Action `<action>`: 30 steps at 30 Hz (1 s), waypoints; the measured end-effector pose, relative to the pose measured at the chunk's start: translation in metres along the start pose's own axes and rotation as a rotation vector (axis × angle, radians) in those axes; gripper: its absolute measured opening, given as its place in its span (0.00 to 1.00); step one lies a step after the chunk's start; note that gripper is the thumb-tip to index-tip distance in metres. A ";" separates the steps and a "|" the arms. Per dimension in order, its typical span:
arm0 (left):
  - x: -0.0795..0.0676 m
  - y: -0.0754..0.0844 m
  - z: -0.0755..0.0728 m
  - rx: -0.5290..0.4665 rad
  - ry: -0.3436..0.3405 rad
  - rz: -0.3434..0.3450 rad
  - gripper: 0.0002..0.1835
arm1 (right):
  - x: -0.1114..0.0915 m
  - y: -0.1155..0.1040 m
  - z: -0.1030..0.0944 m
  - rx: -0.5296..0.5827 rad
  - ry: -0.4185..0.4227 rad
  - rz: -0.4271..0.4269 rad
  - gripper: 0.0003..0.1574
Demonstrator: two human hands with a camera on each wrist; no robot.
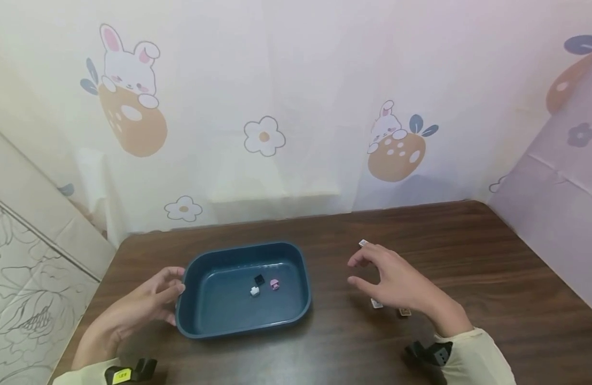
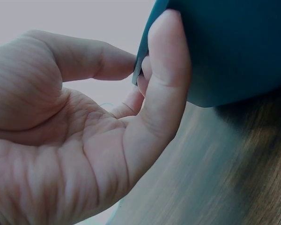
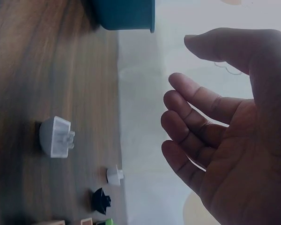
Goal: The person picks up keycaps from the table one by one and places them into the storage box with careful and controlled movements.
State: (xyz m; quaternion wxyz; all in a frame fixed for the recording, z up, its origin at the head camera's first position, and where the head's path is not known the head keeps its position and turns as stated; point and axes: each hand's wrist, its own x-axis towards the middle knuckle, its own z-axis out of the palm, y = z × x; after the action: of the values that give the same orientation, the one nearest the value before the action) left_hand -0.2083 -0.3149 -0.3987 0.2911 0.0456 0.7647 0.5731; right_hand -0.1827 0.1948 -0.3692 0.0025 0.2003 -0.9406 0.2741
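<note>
A dark blue rectangular tray lies on the table. At its left end my left hand pinches the rim between thumb and fingers, as the left wrist view also shows. Inside the tray are a white keycap-like piece, a black one and a pink one. To the tray's right, my right hand hovers over the table, fingers loosely bent and holding nothing. Near it lie a white keycap, a smaller-looking white piece and a black piece; the hand hides part of this area in the head view.
The brown wooden table meets a patterned curtain at the back. A brown piece sits under my right wrist. More small pieces are cut off at the right wrist view's bottom edge, one of them green.
</note>
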 end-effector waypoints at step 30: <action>0.000 -0.005 -0.004 -0.003 -0.032 0.026 0.31 | -0.038 0.041 0.013 -0.021 0.056 -0.014 0.15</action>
State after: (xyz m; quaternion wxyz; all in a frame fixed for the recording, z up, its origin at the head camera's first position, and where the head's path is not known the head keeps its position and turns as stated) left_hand -0.2089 -0.3196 -0.4027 0.2959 0.0641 0.7585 0.5771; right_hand -0.1616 0.2339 -0.4053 0.0327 0.1989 -0.9416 0.2698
